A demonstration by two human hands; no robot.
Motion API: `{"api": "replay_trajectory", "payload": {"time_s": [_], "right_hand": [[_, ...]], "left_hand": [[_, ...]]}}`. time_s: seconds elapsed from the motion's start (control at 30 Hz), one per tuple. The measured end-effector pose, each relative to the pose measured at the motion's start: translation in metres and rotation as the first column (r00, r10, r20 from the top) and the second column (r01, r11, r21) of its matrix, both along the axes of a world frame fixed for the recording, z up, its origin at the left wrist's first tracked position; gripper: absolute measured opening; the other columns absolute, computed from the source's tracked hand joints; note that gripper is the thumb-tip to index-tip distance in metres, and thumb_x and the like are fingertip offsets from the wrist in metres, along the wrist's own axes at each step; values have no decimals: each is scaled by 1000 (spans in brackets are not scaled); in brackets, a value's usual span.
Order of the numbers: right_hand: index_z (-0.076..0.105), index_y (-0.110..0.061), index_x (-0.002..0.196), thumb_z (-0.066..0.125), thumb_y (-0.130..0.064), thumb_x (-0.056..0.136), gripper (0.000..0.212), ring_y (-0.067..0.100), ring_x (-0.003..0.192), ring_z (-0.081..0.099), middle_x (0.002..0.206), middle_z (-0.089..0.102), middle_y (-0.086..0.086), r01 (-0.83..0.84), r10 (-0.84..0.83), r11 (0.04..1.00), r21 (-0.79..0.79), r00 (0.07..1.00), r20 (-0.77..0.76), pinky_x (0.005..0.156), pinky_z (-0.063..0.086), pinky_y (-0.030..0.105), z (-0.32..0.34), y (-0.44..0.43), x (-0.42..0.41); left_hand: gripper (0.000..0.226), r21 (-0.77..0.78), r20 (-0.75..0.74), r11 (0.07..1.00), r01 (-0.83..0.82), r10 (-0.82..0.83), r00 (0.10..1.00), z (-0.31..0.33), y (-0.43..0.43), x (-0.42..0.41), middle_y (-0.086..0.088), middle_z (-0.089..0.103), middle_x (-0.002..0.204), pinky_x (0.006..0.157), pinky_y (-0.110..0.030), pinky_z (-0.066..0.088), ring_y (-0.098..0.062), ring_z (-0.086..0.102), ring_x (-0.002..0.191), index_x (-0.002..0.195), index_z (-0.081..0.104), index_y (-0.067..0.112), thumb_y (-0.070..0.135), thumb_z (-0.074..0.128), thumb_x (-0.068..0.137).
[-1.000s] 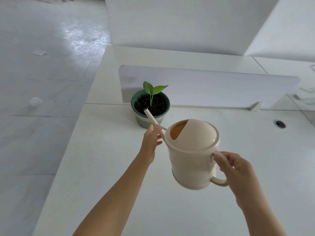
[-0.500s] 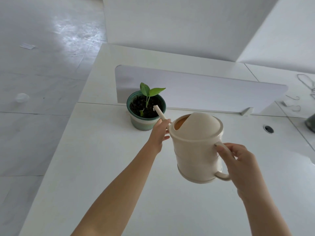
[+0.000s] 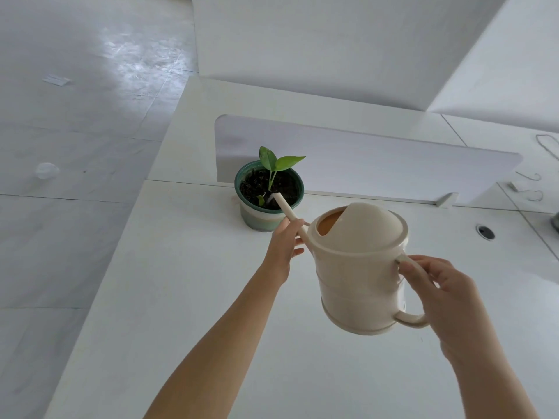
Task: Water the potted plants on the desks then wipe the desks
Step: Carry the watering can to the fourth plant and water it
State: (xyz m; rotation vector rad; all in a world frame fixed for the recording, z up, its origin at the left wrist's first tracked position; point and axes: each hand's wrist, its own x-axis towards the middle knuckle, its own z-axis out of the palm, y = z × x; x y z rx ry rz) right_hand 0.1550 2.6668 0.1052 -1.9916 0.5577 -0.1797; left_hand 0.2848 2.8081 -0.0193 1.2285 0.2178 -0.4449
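A cream watering can [image 3: 360,273] hangs tilted above the white desk [image 3: 169,291]. My right hand [image 3: 435,294] grips its handle. My left hand [image 3: 282,244] holds the thin spout near its base. The spout tip sits over the dark soil of a green pot [image 3: 266,219] with a small two-leaf plant [image 3: 276,161]. A thin stream of water seems to leave the tip. The pot stands at the desk's far edge, against a low white divider [image 3: 378,161].
A cable grommet hole [image 3: 485,231] lies in the desk at the right. Loose wires [image 3: 535,189] and a dark object at the right edge sit on the neighbouring desk. To the left the desk ends at a grey tiled floor [image 3: 75,146].
The can has tipped further toward the pot, and the spout tip has come down over the soil again after lifting half a second ago. Both hands keep their grip.
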Motion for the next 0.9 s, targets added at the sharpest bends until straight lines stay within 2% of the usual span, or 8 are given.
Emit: {"api": "replay_trajectory", "payload": {"time_s": [0.1, 0.17, 0.3, 0.43, 0.53, 0.7, 0.8, 0.9], "right_hand": [[61, -18, 66, 57, -14, 87, 22, 3, 81, 54, 99, 59, 1, -35, 35, 999, -2, 999, 29, 56, 38, 2, -5, 6, 7], [62, -16, 66, 58, -15, 87, 21, 1, 82, 54, 98, 59, -1, -54, 55, 998, -18, 998, 23, 60, 37, 0, -8, 11, 12], [62, -6, 69, 57, -14, 87, 20, 14, 88, 53, 99, 56, -1, -62, 62, 998, 1, 998, 14, 46, 39, 0, -13, 19, 15], [62, -11, 67, 58, -15, 87, 21, 11, 87, 54, 94, 57, -10, -53, 53, 998, 14, 998, 15, 51, 40, 3, -15, 16, 4], [62, -14, 66, 57, -13, 87, 21, 7, 84, 54, 95, 58, -9, -32, 31, 998, 51, 999, 13, 49, 40, 2, -15, 7, -11], [61, -8, 64, 57, -9, 86, 23, 17, 93, 53, 103, 59, 2, 40, -38, 990, 132, 999, -17, 57, 37, 18, -24, -12, -38], [60, -7, 60, 59, -6, 85, 24, 14, 86, 54, 102, 61, 3, 72, -65, 984, 163, 997, -46, 66, 39, 22, -37, -22, -54], [62, -8, 64, 55, -5, 85, 23, 14, 82, 52, 98, 60, 5, 109, -93, 976, 189, 991, -94, 72, 39, 31, -53, -31, -69]], "left_hand": [[14, -1, 10, 999, -47, 47, 999, 1, 13, 5, -2, 59, 95, 90, -39, 42, -19, 55, 92, 95, 55, 18, 26, 45, 90], [13, -13, 12, 998, -69, 69, 998, 4, 20, 10, -1, 59, 93, 88, -37, 42, -18, 55, 91, 97, 54, 19, 24, 44, 90], [23, -15, 5, 995, -98, 98, 995, 9, 27, 16, 2, 56, 88, 82, -33, 40, -13, 53, 84, 112, 50, 14, 22, 43, 91], [13, 0, -1, 997, -79, 79, 997, 6, 23, 6, 2, 56, 85, 84, -35, 40, -14, 53, 82, 99, 52, 17, 22, 43, 90], [9, 1, -9, 998, -60, 60, 998, 1, 16, -7, 2, 56, 82, 82, -35, 40, -18, 53, 85, 90, 52, 18, 23, 44, 90], [42, 50, -33, 999, -9, 11, 999, -6, 1, -33, -9, 59, 107, 92, -43, 43, -24, 57, 101, 126, 45, 6, 29, 45, 90], [48, 79, -54, 997, 4, 1, 999, -8, -5, -49, -12, 56, 125, 98, -45, 43, -27, 56, 113, 135, 37, 12, 32, 46, 92], [50, 84, -72, 996, -7, 13, 997, -10, -6, -69, -7, 52, 131, 93, -39, 40, -25, 53, 117, 139, 31, 19, 32, 46, 93]]}}
